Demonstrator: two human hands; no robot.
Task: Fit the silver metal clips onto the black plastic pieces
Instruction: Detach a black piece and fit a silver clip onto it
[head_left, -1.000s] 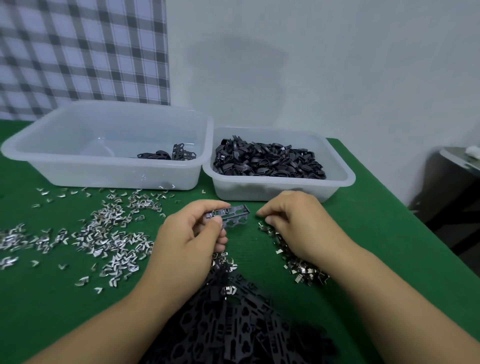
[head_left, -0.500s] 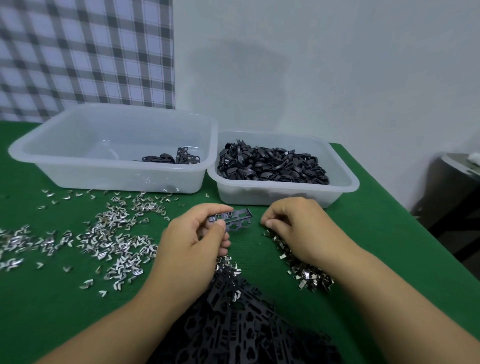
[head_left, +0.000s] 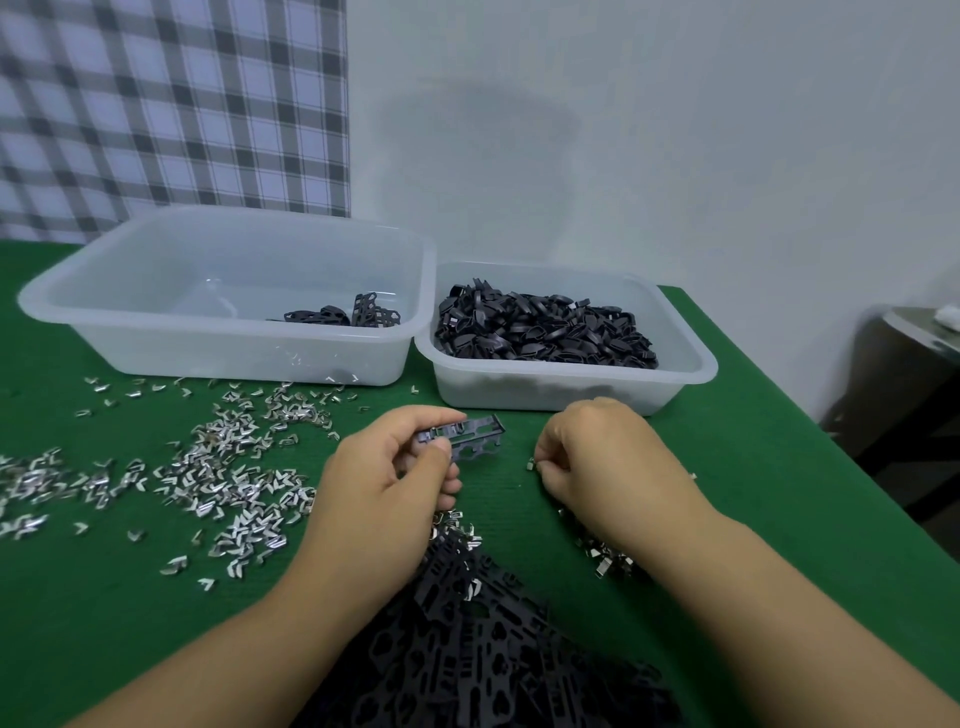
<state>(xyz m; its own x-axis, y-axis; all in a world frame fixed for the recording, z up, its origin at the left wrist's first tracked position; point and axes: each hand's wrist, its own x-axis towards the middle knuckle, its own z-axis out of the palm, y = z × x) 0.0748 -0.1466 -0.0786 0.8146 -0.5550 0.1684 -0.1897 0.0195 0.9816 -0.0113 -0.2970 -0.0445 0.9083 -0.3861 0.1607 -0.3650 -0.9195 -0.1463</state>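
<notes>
My left hand (head_left: 382, 483) pinches a flat black plastic piece (head_left: 475, 439) with cut-outs, holding it just above the green table. A hand's width to its right, my right hand (head_left: 608, 457) has its fingers curled and pinches a small silver metal clip (head_left: 531, 464) at the fingertips. A heap of black plastic pieces (head_left: 483, 654) lies between my forearms. Silver clips (head_left: 208, 467) are scattered widely on the left, and a smaller pile of clips (head_left: 610, 558) lies under my right wrist.
Two translucent tubs stand at the back: the left tub (head_left: 228, 343) holds a few black pieces, the right tub (head_left: 571, 387) is full of black parts. The table's right edge (head_left: 810, 431) drops off beside a dark stand (head_left: 914, 332).
My right hand has drawn back to the right, away from the black piece, opening a gap between the hands. The left hand keeps its hold on the piece.
</notes>
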